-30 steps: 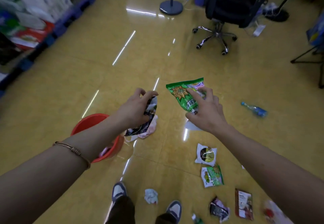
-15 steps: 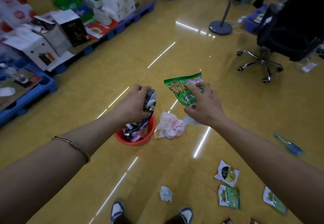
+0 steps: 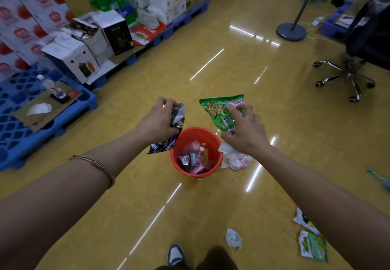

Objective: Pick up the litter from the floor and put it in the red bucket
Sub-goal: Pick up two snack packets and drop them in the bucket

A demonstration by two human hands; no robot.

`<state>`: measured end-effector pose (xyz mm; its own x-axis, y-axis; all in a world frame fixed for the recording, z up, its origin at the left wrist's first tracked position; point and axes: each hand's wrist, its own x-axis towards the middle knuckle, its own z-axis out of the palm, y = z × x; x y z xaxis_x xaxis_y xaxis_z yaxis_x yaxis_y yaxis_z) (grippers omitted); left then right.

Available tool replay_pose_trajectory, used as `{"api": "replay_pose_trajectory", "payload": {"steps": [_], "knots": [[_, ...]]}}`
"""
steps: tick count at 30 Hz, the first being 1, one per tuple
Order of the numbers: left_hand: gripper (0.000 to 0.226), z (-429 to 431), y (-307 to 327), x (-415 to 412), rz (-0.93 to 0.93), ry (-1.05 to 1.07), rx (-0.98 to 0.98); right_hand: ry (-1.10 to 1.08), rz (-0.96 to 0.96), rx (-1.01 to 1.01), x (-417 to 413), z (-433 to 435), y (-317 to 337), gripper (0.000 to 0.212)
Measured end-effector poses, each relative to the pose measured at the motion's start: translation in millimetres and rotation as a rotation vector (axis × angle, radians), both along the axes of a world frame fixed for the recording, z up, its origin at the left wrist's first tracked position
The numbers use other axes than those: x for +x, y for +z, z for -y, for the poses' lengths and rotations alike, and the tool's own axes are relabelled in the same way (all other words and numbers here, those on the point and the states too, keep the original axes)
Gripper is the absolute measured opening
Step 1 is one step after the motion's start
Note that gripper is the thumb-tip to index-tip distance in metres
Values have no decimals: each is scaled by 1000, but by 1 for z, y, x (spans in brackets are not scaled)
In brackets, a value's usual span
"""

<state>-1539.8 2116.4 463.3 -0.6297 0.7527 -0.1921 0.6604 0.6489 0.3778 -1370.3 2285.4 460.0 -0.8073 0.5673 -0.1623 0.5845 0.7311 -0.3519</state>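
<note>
The red bucket [image 3: 179, 165] stands on the yellow floor in the middle of the view, with several wrappers inside. My left hand [image 3: 158, 119] grips a crumpled black and silver wrapper [image 3: 168, 141] that hangs just over the bucket's left rim. My right hand [image 3: 244, 131] pinches a green snack bag [image 3: 219, 111] above and to the right of the bucket. A white and pink plastic bag [image 3: 237, 161] lies on the floor against the bucket's right side.
More litter lies at the lower right: a crumpled white paper [image 3: 233, 238], two green and white packets [image 3: 313, 246] and a blue bottle [image 3: 379, 179]. Blue pallets [image 3: 42, 121] with cartons line the left. An office chair [image 3: 348, 75] and a stand base [image 3: 291, 31] are at the right rear.
The view has swung left and come closer, so the bucket now sits between my hands and looks larger. Both hands keep their hold on the wrapper and the green bag.
</note>
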Motion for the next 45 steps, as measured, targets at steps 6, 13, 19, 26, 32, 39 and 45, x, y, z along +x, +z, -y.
{"api": "replay_pose_trajectory", "payload": {"steps": [6, 13, 19, 26, 32, 39, 45], "knots": [[66, -26, -31, -24, 22, -33, -13, -31, 40, -40, -24, -20, -25, 76], [60, -80, -79, -49, 59, -57, -116, -40, 93, -114, -54, -73, -70, 75], [63, -122, -114, -73, 196, 31, -111, 16, 153, -210, -76, -106, -116, 77], [61, -143, -190, -97, 224, 14, -126, 3, 163, -325, -106, -113, -196, 77], [66, -141, -295, -105, 318, -42, -147, -62, 227, -420, -117, -102, -301, 83], [65, -138, -404, -118, 369, -79, -156, -129, 262, -472, -124, -97, -410, 87], [76, -135, -471, -121, 369, -90, -149, -138, 257, -507, -123, -95, -473, 91]]}}
